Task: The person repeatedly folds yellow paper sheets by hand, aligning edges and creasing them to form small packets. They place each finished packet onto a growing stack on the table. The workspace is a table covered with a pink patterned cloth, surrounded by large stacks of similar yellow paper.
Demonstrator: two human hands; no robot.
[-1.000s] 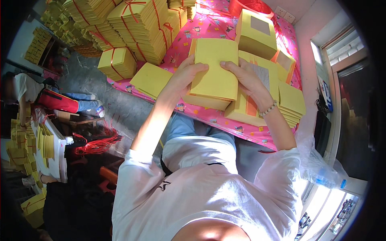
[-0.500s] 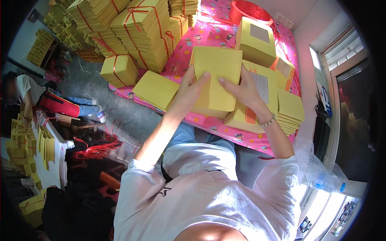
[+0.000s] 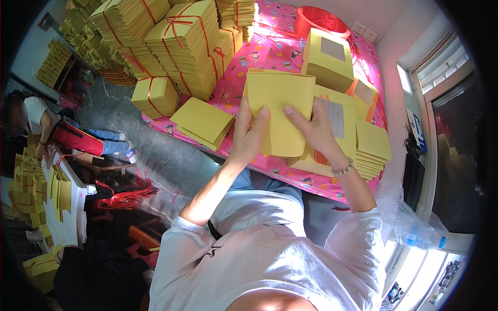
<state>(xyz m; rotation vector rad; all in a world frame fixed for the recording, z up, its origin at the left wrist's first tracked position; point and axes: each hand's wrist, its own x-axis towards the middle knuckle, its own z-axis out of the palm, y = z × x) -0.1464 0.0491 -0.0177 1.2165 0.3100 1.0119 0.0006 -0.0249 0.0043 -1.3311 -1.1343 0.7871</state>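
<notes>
A thick wad of yellow paper sheets [image 3: 280, 103] is gripped between both my hands over the front of the pink table. On its left edge, my left hand [image 3: 250, 127] is closed with the thumb lying across the front face. At the right edge my right hand [image 3: 315, 129], with a beaded bracelet at the wrist, presses its thumb on the same face; most fingers of both hands are hidden behind. A folded yellow sheet or thin stack [image 3: 202, 121] lies to the left. Just behind my right hand is a yellow block with a grey label [image 3: 332, 119].
Tall yellow paper bundles tied with red string [image 3: 181, 46] stand at the back left. A labelled yellow block [image 3: 327, 57] and red basin [image 3: 321, 22] sit behind; a yellow stack [image 3: 372, 147] is at right. Another person [image 3: 72, 124] works at a white table far left.
Both hands have drawn the wad slightly down toward me, and its top edge sits lower with the layers showing. The hold is the same.
</notes>
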